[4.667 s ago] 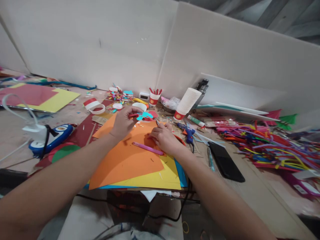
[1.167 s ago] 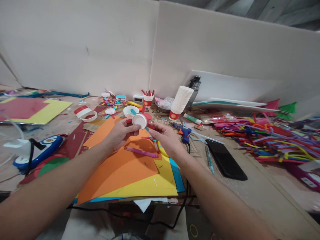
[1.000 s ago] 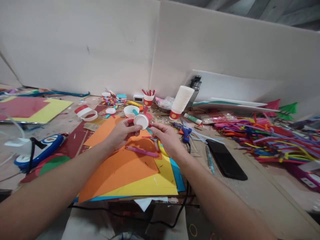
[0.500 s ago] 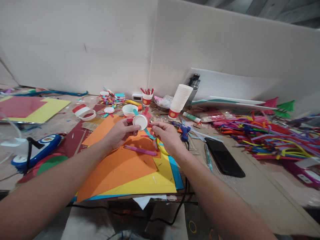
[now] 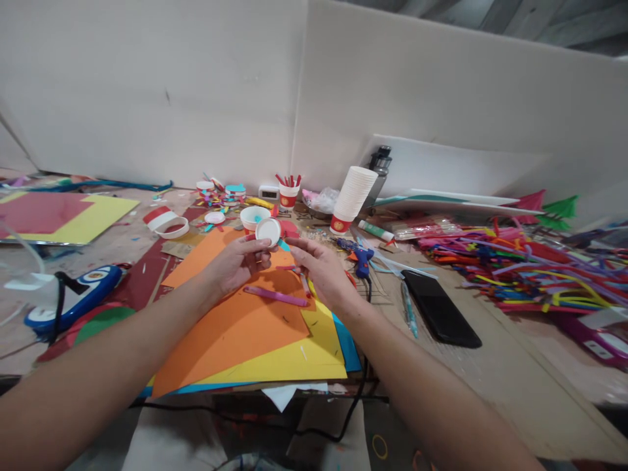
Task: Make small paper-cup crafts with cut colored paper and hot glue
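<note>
My left hand (image 5: 240, 265) pinches a cut-off paper cup bottom (image 5: 267, 232), its white round face toward me, with blue and red paper strips sticking out around its edge. Just right of it, my right hand (image 5: 316, 268) is curled, its fingertips close to a blue strip (image 5: 284, 245). Something red and yellow shows partly below this hand; I cannot make out what it is. Behind the held piece stands a white paper cup (image 5: 249, 216). Below both hands, a purple marker (image 5: 275, 296) lies on orange paper (image 5: 230, 343), over yellow and blue sheets.
A tall stack of paper cups (image 5: 354, 196) leans at the back. Right of my hand are a blue glue gun (image 5: 363, 260), a pen (image 5: 410, 311), a black phone (image 5: 441, 309) and many pipe cleaners (image 5: 530, 268). A red-and-white cup ring (image 5: 171, 227) sits left.
The cup bottom has turned and shifted slightly left in my left hand. My right hand's fingers have moved away from its rim and rotated; the yellow curved thing below is now mostly hidden.
</note>
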The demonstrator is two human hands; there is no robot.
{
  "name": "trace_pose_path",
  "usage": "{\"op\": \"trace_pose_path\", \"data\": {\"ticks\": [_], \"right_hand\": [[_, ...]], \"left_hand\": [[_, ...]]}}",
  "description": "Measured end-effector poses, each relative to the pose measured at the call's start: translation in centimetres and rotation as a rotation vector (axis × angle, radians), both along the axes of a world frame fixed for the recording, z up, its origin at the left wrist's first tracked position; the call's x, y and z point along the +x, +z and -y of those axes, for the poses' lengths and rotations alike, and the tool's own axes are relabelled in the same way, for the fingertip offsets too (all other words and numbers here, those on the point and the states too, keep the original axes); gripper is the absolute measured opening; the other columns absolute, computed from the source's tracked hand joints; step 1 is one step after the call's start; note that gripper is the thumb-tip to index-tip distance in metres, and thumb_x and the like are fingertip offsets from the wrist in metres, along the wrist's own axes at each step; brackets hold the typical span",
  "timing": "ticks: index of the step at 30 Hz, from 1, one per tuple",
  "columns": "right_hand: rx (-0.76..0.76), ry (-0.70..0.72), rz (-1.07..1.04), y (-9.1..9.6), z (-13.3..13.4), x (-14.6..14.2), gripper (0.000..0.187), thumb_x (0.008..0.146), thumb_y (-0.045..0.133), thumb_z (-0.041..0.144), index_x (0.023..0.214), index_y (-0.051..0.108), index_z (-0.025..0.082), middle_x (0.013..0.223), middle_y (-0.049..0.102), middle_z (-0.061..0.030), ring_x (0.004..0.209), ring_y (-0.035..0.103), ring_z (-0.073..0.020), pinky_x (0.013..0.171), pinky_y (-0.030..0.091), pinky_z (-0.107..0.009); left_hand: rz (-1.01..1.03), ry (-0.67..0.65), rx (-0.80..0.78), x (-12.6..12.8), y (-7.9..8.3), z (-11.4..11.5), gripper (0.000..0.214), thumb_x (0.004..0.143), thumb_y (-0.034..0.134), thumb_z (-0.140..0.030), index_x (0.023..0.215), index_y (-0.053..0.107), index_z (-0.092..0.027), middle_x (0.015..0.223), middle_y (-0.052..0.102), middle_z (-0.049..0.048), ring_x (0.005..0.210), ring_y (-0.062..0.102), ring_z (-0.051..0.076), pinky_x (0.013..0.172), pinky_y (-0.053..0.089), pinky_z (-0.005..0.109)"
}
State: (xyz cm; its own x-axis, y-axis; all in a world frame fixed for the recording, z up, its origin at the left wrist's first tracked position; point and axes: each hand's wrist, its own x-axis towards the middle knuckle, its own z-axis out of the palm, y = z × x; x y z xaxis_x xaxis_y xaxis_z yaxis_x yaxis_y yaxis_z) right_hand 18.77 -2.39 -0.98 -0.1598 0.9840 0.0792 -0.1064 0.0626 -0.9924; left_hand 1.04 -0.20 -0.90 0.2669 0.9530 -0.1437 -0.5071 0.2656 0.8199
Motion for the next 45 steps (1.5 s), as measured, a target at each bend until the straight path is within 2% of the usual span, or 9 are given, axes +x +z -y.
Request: {"op": "trace_pose_path", "data": {"ticks": [3, 5, 8, 15, 29, 33, 37, 45], "right_hand": [[0.032, -0.008, -0.02, -0.2, -0.1, -0.3, 0.028, 0.075, 0.069, 0.044, 0.087, 0.067, 0.019, 0.073, 0.055, 0.0035, 0.059, 0.044, -0.0072, 0.055, 0.037, -0.021], [0.018, -0.012, -0.038, -0.2, 0.0, -0.3, 0.032, 0.077, 0.067, 0.051, 0.075, 0.06, 0.019, 0.064, 0.048, 0.0049, 0.056, 0.042, -0.0077, 0.052, 0.034, -0.022], [-0.022, -0.03, -0.049, 0.0, 0.1, -0.2, 0.037, 0.077, 0.066, 0.055, 0.072, 0.054, 0.02, 0.059, 0.043, 0.0056, 0.053, 0.039, -0.0081, 0.049, 0.029, -0.022], [0.005, -0.104, 0.019, 0.5, 0.3, -0.3, 0.035, 0.075, 0.068, 0.049, 0.063, 0.053, 0.019, 0.055, 0.04, 0.0053, 0.05, 0.036, -0.0075, 0.047, 0.027, -0.022], [0.022, -0.153, 0.081, 0.3, 0.1, -0.2, 0.018, 0.076, 0.065, 0.037, 0.078, 0.066, 0.02, 0.062, 0.053, 0.0031, 0.051, 0.043, -0.0088, 0.043, 0.03, -0.022], [0.036, -0.157, 0.033, 0.1, 0.0, -0.2, 0.02, 0.074, 0.068, 0.034, 0.087, 0.063, 0.02, 0.07, 0.056, 0.0033, 0.057, 0.047, -0.0081, 0.049, 0.037, -0.021], [0.025, -0.19, -0.023, 0.0, -0.1, -0.2, 0.033, 0.071, 0.071, 0.032, 0.1, 0.058, 0.022, 0.081, 0.06, 0.0027, 0.06, 0.051, -0.0081, 0.048, 0.039, -0.02], [-0.009, -0.223, -0.049, 0.2, 0.0, -0.2, 0.033, 0.072, 0.07, 0.028, 0.101, 0.053, 0.024, 0.072, 0.055, 0.0051, 0.051, 0.048, -0.0074, 0.044, 0.036, -0.021]], "left_hand": [[-0.013, 0.002, -0.006, 0.2, 0.0, 0.1, 0.017, 0.069, 0.074, -0.013, 0.084, 0.066, -0.011, 0.073, 0.066, 0.0044, 0.053, 0.05, 0.004, 0.054, 0.045, 0.018], [-0.019, -0.003, 0.004, 0.2, -0.1, 0.2, 0.018, 0.068, 0.074, -0.012, 0.085, 0.067, -0.011, 0.074, 0.066, 0.0043, 0.054, 0.05, 0.004, 0.054, 0.045, 0.018], [-0.022, -0.005, 0.028, 0.3, -0.4, 0.0, 0.021, 0.067, 0.076, -0.012, 0.087, 0.068, -0.012, 0.075, 0.066, 0.0037, 0.058, 0.053, 0.005, 0.055, 0.045, 0.018], [-0.075, -0.024, 0.101, 0.1, -1.0, 0.0, 0.028, 0.065, 0.081, -0.016, 0.091, 0.071, -0.012, 0.083, 0.069, 0.0055, 0.066, 0.057, 0.008, 0.057, 0.044, 0.018], [-0.122, -0.033, 0.121, 0.3, -0.5, 0.4, 0.031, 0.061, 0.082, -0.018, 0.089, 0.071, -0.012, 0.081, 0.068, 0.0043, 0.061, 0.053, 0.007, 0.056, 0.044, 0.019], [-0.125, -0.03, 0.111, 0.2, -0.7, 0.3, 0.03, 0.061, 0.082, -0.017, 0.088, 0.071, -0.013, 0.079, 0.068, 0.004, 0.059, 0.053, 0.006, 0.056, 0.044, 0.019], [-0.115, -0.019, 0.105, 0.3, -0.6, 0.3, 0.03, 0.062, 0.082, -0.018, 0.089, 0.071, -0.013, 0.079, 0.068, 0.0037, 0.058, 0.053, 0.006, 0.054, 0.044, 0.018], [-0.15, -0.003, 0.08, 0.5, -0.4, 0.5, 0.031, 0.06, 0.083, -0.017, 0.087, 0.071, -0.011, 0.078, 0.067, 0.0043, 0.057, 0.052, 0.005, 0.053, 0.043, 0.018]]}}
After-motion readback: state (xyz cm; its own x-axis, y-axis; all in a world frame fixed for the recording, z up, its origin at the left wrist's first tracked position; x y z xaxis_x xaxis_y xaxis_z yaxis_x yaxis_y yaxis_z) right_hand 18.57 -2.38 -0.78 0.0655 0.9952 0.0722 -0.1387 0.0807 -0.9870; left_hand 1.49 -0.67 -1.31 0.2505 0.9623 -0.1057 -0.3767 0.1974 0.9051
